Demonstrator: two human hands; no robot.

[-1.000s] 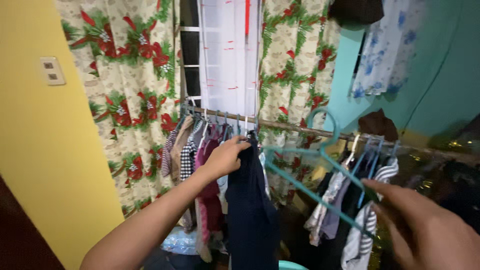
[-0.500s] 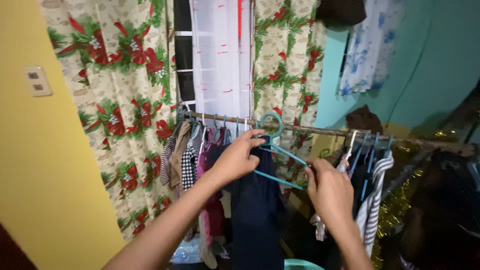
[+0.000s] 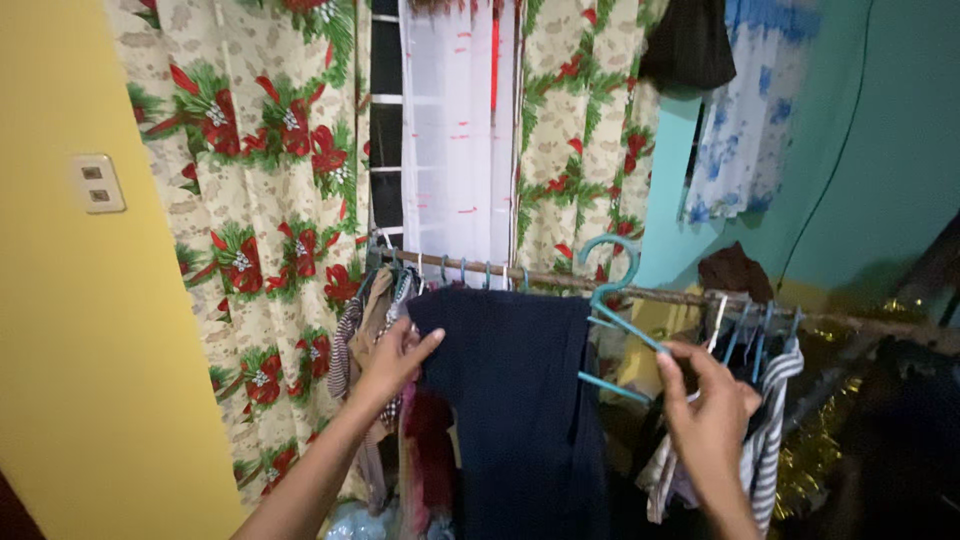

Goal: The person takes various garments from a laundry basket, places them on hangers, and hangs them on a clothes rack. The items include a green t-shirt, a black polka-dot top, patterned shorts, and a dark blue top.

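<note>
A dark navy garment (image 3: 520, 400) hangs spread out in front of the wooden clothes rail (image 3: 690, 296). My left hand (image 3: 392, 358) pinches its upper left corner. My right hand (image 3: 708, 408) grips the right arm of a teal plastic hanger (image 3: 612, 305); the hanger's left part is tucked behind the garment's top edge and its hook sticks up by the rail. Whether the hook rests on the rail I cannot tell.
More clothes on hangers fill the rail to the left (image 3: 365, 325) and right (image 3: 760, 390). Behind are floral curtains (image 3: 260, 200), a white sheer curtain (image 3: 455, 130), a yellow wall with a switch plate (image 3: 97, 183) and a teal wall (image 3: 880, 150).
The garment, bunched before, is now spread wide. My left hand moved left to its corner. The hanger and my right hand shifted right and the hook rose.
</note>
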